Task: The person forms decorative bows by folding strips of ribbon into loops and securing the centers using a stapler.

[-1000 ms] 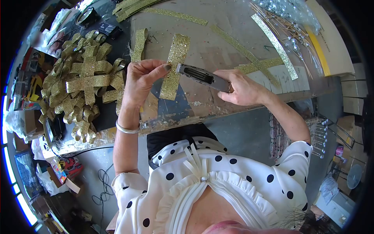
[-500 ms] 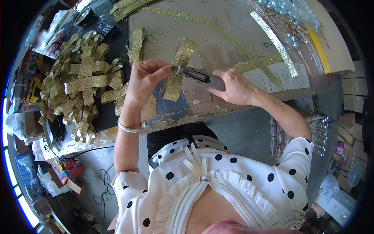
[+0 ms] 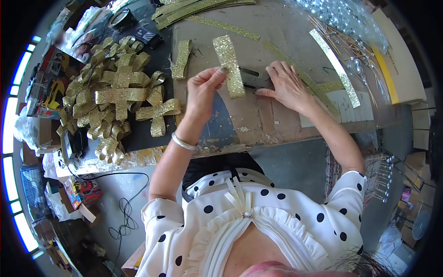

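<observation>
My left hand [image 3: 206, 87], with a bracelet on the wrist, pinches a gold glitter ribbon loop [image 3: 229, 64] between thumb and forefinger above the table. Just right of the loop a dark stapler [image 3: 250, 72] lies on the table, partly hidden behind the ribbon. My right hand [image 3: 289, 87] is at the stapler's rear end with its fingers apart and holds nothing; whether a fingertip still touches the stapler I cannot tell. A single gold loop [image 3: 182, 59] lies left of my left hand. Farther left is a heap of cross-shaped gold ribbon bows [image 3: 121, 92].
Flat gold glitter strips [image 3: 224, 27] lie toward the back of the worktable [image 3: 272, 127]. On the right are a pale glitter strip [image 3: 334, 67], thin sticks with silver beads [image 3: 357, 64], bubble wrap [image 3: 341, 21] and a cardboard box [image 3: 401, 69]. A black tape roll [image 3: 121, 19] sits back left.
The stapler has left the ribbon and is down on the table. My right hand has loosened from it. My left hand has raised and turned the loop.
</observation>
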The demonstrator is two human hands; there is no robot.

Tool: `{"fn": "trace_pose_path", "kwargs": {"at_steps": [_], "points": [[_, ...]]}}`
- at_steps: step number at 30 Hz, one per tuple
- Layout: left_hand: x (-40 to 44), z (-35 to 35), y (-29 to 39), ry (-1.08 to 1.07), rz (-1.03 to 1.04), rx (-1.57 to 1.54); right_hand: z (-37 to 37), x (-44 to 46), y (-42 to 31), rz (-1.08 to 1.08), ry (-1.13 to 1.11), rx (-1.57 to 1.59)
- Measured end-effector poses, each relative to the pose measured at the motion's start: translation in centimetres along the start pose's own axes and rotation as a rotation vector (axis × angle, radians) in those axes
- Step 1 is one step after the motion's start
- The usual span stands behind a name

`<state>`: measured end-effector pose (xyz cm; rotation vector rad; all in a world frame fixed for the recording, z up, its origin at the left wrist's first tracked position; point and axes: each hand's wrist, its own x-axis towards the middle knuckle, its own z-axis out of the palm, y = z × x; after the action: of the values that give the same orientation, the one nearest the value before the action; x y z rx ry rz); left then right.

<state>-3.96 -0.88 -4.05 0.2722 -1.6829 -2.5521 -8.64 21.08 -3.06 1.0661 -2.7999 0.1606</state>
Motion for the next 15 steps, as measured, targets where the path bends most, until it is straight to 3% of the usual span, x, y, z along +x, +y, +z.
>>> {"fn": "trace_pose_path", "kwargs": {"at_steps": [1, 2, 4, 9, 11, 13, 14, 15], "points": [[0.1, 0.3, -0.2, 0.001, 0.005, 0.002, 0.0, 0.0, -0.1, -0.094, 0.205, 0.081], [0.1, 0.7, -0.3, -0.004, 0.026, 0.005, 0.0, 0.0, -0.5, -0.095, 0.208, 0.080], [0.3, 1.5, -0.8, -0.034, 0.070, -0.017, -0.5, 0.2, -2.2, 0.265, 0.056, 1.198], [0.5, 2.7, -0.7, -0.114, 0.100, 0.063, 0.7, 0.4, -3.3, 0.308, 0.223, 1.486], [2.3, 1.0, 0.4, -0.052, 0.246, 0.424, 0.8, 0.2, -2.7, 0.337, 0.309, 1.578], [5.1, -1.6, 2.2, 0.354, 0.999, 1.328, 0.3, -0.2, -2.4, 0.375, 0.329, 1.597], [5.8, -2.5, 2.3, 0.356, 0.999, 1.330, 0.2, -0.4, -2.1, 0.390, 0.322, 1.581], [6.5, -3.4, 1.9, 0.465, 0.948, 1.562, 0.1, -0.5, -1.9, 0.404, 0.316, 1.563]]}}
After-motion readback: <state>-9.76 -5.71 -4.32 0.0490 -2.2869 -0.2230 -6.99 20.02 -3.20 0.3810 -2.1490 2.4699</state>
